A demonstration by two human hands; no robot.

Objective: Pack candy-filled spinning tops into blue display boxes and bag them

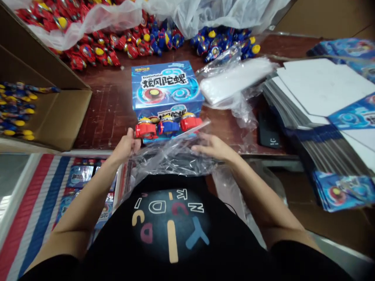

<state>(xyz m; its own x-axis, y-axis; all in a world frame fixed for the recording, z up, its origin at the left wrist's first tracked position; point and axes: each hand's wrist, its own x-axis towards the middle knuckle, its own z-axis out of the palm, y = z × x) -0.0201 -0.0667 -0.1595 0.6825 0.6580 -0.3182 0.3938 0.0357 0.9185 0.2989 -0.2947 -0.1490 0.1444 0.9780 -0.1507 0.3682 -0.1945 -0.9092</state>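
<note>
A blue cardboard display box (165, 86) printed with spinning-top pictures stands on the table in front of me. Along its near side sit toy spinning tops: a red one (145, 129), a blue one (168, 127) and another red one (190, 122). A clear plastic bag (175, 162) lies crumpled between the box and my body. My left hand (126, 145) is at the box's near left corner, its fingers curled on the bag's edge. At the near right corner, my right hand (212, 147) has the other side of the bag between thumb and fingers.
Heaps of red tops (99, 48) and blue tops (225, 43) lie at the back under plastic sheeting. An open carton (73, 113) stands left. To the right are a stack of plastic bags (237, 80), a dark phone (268, 130) and piled flat printed cartons (331, 86).
</note>
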